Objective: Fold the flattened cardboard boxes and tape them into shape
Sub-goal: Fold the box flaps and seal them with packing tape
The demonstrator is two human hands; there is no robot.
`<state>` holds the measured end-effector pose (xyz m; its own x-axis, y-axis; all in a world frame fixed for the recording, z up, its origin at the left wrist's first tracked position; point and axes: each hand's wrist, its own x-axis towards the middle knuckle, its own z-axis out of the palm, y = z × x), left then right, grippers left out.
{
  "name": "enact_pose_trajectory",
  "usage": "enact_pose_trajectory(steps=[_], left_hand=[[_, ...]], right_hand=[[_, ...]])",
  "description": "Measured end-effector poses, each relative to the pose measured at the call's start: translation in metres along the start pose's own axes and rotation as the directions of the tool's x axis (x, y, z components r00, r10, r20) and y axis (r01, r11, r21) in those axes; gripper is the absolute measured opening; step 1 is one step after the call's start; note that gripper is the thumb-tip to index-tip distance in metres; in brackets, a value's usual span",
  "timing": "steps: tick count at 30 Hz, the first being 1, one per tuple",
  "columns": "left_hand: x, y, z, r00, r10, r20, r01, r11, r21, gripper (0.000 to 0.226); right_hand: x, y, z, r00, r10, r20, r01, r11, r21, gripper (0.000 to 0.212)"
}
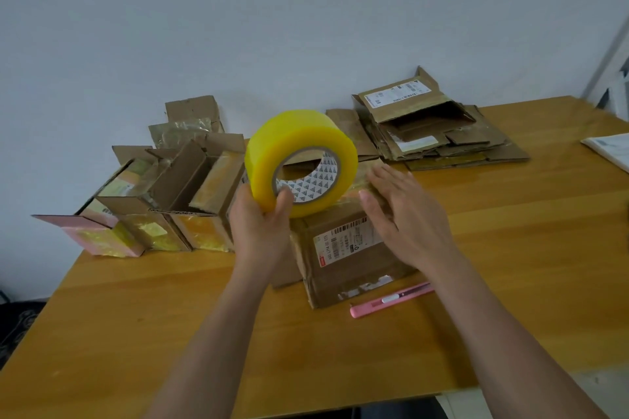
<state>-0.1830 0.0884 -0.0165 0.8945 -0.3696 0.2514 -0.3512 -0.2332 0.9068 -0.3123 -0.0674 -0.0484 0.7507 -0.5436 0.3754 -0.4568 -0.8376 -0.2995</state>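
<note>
My left hand (260,228) grips a wide yellow tape roll (299,160), held up above the table with its core facing me. Just below it stands a folded brown cardboard box (350,258) with a white barcode label on its near side. My right hand (405,214) rests flat, fingers spread, on the top right of that box. A stack of flattened cardboard boxes (439,133) lies at the back right of the wooden table (170,316).
Several folded, taped boxes (160,207) stand in a row at the back left. A pink utility knife (391,299) lies just in front of the box. White papers (609,150) sit at the far right edge. A grey wall rises behind the table.
</note>
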Motion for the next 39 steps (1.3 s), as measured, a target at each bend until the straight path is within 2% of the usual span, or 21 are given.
enact_pose_trajectory(steps=[4,9,11,15,19,21,24,27,32,35,39], left_hand=[[0.001,0.003,-0.015,0.993,-0.084,0.087,0.097,0.982,-0.164,0.037],[-0.005,0.007,-0.036,0.987,-0.133,0.086,0.153,0.945,-0.288,0.023],[-0.007,0.007,-0.043,0.990,-0.102,0.100,0.126,0.953,-0.276,0.020],[-0.010,0.011,-0.044,0.992,-0.026,0.124,0.056,0.967,-0.248,0.020],[-0.011,0.008,-0.045,0.991,-0.018,0.132,0.049,0.971,-0.234,0.022],[-0.013,0.005,-0.044,0.987,-0.004,0.162,0.041,0.973,-0.227,0.028],[-0.015,0.004,-0.042,0.983,-0.008,0.183,0.066,0.947,-0.314,0.032],[-0.017,0.002,-0.041,0.989,0.026,0.143,0.024,0.940,-0.341,0.031],[-0.017,-0.003,-0.060,0.990,0.120,0.078,-0.095,0.958,-0.271,0.025],[-0.022,-0.018,-0.083,0.995,0.094,0.029,-0.087,0.980,-0.180,0.025],[-0.030,-0.030,-0.091,0.998,0.057,0.036,-0.050,0.982,-0.182,0.027]], right_hand=[[-0.001,0.001,-0.002,1.000,0.007,-0.013,-0.006,0.998,0.056,0.080],[-0.001,-0.003,-0.003,1.000,0.018,-0.019,-0.017,0.997,0.071,0.082],[-0.001,-0.004,-0.004,0.999,0.033,-0.018,-0.032,0.998,0.057,0.082],[0.005,-0.020,-0.010,1.000,0.021,0.008,-0.020,0.996,-0.084,0.089],[-0.001,-0.037,0.000,1.000,-0.024,-0.011,0.025,0.999,0.032,0.083],[-0.003,-0.036,0.002,0.999,-0.035,0.031,0.034,0.999,0.042,0.090],[-0.001,-0.035,-0.001,0.997,-0.033,0.076,0.031,0.999,0.026,0.100],[-0.002,-0.036,-0.001,0.995,-0.036,0.088,0.038,0.999,-0.016,0.096],[-0.003,-0.033,-0.005,0.995,-0.036,0.094,0.040,0.999,-0.037,0.092],[-0.001,-0.031,-0.004,0.995,-0.038,0.090,0.040,0.999,-0.019,0.091],[0.001,-0.037,-0.006,0.995,-0.013,0.102,0.011,1.000,0.016,0.094]])
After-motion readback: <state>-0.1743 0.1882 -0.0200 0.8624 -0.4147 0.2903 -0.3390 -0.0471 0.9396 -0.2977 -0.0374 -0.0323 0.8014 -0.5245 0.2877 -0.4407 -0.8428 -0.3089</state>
